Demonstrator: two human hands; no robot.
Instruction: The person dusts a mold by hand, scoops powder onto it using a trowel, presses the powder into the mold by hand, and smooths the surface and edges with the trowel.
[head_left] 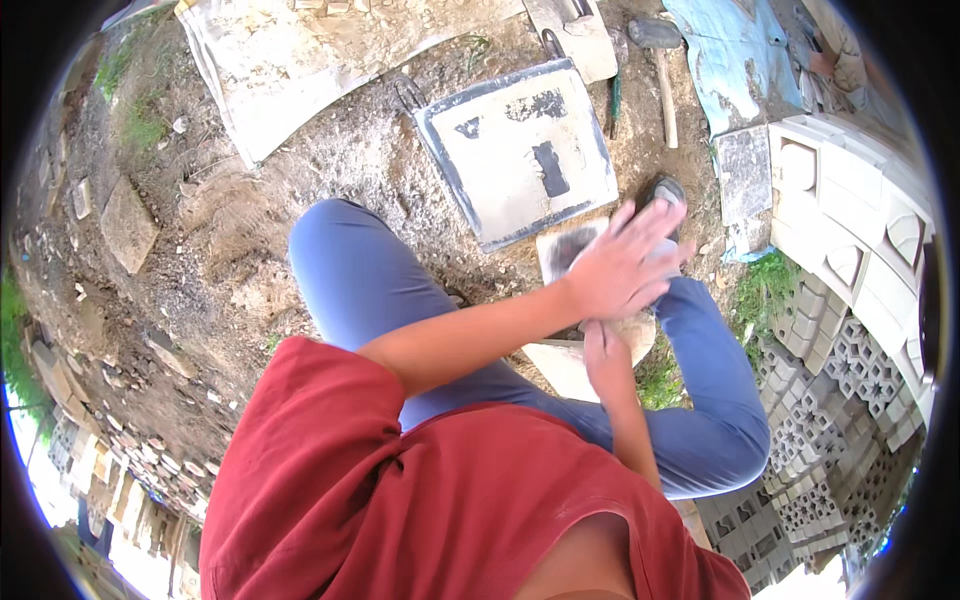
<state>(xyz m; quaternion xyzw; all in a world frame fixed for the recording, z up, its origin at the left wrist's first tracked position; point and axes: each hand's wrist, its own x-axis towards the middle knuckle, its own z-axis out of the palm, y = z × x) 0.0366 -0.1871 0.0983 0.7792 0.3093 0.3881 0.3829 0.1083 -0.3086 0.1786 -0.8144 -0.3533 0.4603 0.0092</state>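
Note:
My left hand (pixel 632 258), slightly blurred, reaches across to the right with its fingers spread and nothing in them. It hovers over a pale squarish piece with a dark grey face (pixel 562 252), between my knees. Just below it my right hand (pixel 606 356) has its fingers curled, thumb upward, beside a pale rounded edge (pixel 640 336); what it grips is hidden. A pale slab (pixel 562 366) lies under the right hand. Beyond the hands, a square, cream-coated panel with a grey rim (pixel 520 150) rests on the ground, wire handles at its far corners.
A mallet (pixel 667 95) with a wooden handle and a green-handled tool (pixel 614 105) lie beyond the panel. At right are a blue sheet (pixel 722 50), white moulded blocks (pixel 850 200) and patterned grey blocks (pixel 800 430). A pale sheet (pixel 300 80) covers ground far left. Another person (pixel 850 70) is at upper right.

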